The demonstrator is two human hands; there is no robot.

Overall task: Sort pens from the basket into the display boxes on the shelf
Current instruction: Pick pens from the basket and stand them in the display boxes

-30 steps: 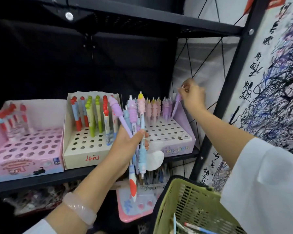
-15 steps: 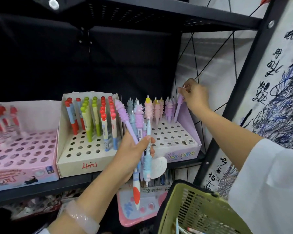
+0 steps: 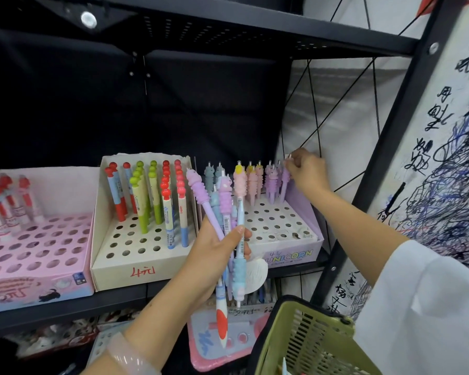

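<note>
At shelf, right end: unicorn display box sits against the right post, front face at the shelf's front edge.
Step in hand: seating one purple unicorn pen into the box's back row, far right corner. Judged mid-insertion or a final press; can't tell if the tip is fully down in its hole.
Right hand: fingers curled, pinching the top of that pen, reaching over the box's right wall.
Left hand: clamped round a bundle of pens, caps up, held in front of the box's left front corner, tips hanging below the shelf edge.
Bundle contents: several unicorn-topped pens, plus one with a white and red lower barrel that looks like a different type.
Basket: green, below the shelf at lower right, under the right arm; a few pens visible inside.
Other boxes: cream box mid-shelf, pink box at left; both partly filled, many holes open.
Next move, my read: let go of the seated pen, draw one unicorn pen from the bundle, drop it in a free hole in the next row forward.
Risk: back row is crowded, so a sideways knock could tip the neighbours.
</note>
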